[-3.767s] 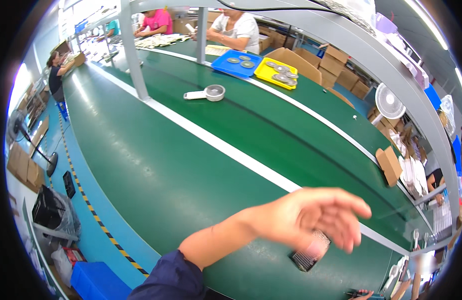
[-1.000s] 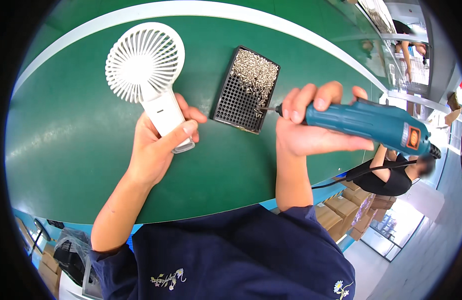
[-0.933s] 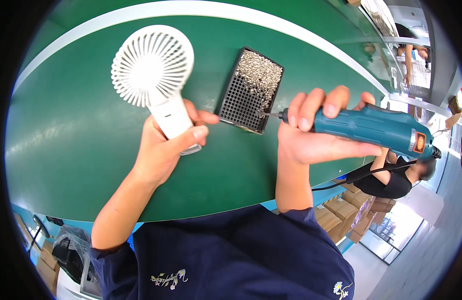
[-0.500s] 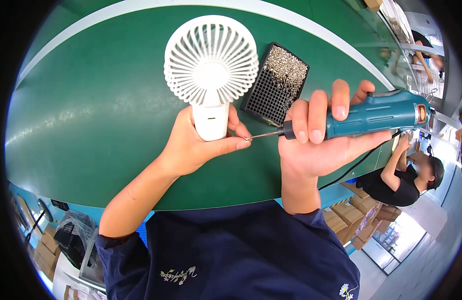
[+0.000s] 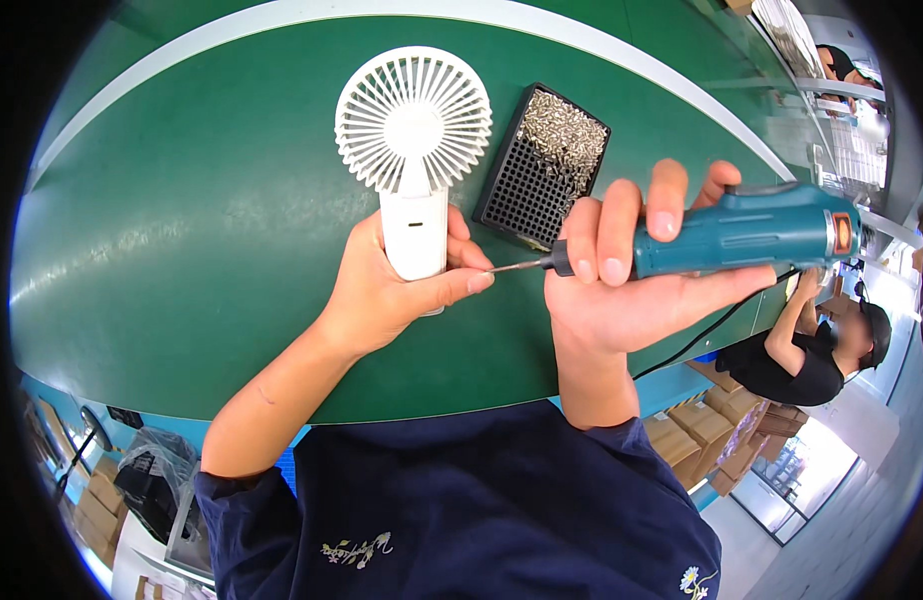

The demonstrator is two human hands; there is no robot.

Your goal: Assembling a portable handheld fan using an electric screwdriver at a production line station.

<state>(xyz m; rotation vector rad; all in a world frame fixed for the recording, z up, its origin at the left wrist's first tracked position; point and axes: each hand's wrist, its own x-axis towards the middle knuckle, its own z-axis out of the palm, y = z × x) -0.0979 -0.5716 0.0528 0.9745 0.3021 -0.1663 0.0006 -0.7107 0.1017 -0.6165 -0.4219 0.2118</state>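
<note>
My left hand (image 5: pixel 387 275) is closed around the handle of a white handheld fan (image 5: pixel 415 235), whose round slatted grille points away from me. In my right hand (image 5: pixel 622 280) lies a teal electric screwdriver (image 5: pixel 732 240), held level with its bit towards the left. The bit's tip meets my left thumb and fingertips beside the fan handle; whether a screw sits there is too small to tell. Just beyond the screwdriver is a black screw tray (image 5: pixel 532 185) with a grid of holes, its far part heaped with small silvery screws (image 5: pixel 567 130).
Everything is above a green work table (image 5: pixel 182 220) with a white strip along its far side. A black cable (image 5: pixel 707 335) runs down from the screwdriver. At the right, a person in black (image 5: pixel 807 345) works nearby. Cardboard boxes (image 5: pixel 697 430) stand below the table at the right.
The fan has tilted, its grille now looking smaller and a little lower, with more of the handle showing. Both hands have shifted slightly left, the bit still at my left fingertips.
</note>
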